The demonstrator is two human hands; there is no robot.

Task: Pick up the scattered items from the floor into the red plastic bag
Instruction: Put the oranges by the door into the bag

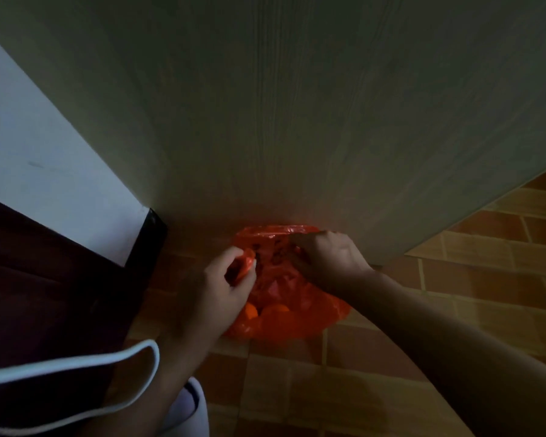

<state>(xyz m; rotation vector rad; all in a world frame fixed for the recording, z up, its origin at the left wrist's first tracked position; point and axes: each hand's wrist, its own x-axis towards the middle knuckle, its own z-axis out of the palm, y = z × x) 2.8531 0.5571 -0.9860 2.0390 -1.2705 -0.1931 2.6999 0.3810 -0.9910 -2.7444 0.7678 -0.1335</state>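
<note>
- Left hand [224,285], centre of frame: fingers curled, pinching a bunched edge of the red bag [284,298].
- Right hand [331,257]: fingers curled, gripping the bag's opposite edge.
- Bag sits crumpled on the tiled floor [375,357], against a grey wood-grain panel [297,121]; round orange items [273,310] show inside.

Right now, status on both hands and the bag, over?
Left hand grips bag edge, right hand grips opposite edge. Red plastic bag on tiled floor against wooden panel, orange round items inside. Nothing blocking.

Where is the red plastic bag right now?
In the head view, the red plastic bag lies centre frame on the tiled floor, against the grey door, gripped by both hands.
</note>
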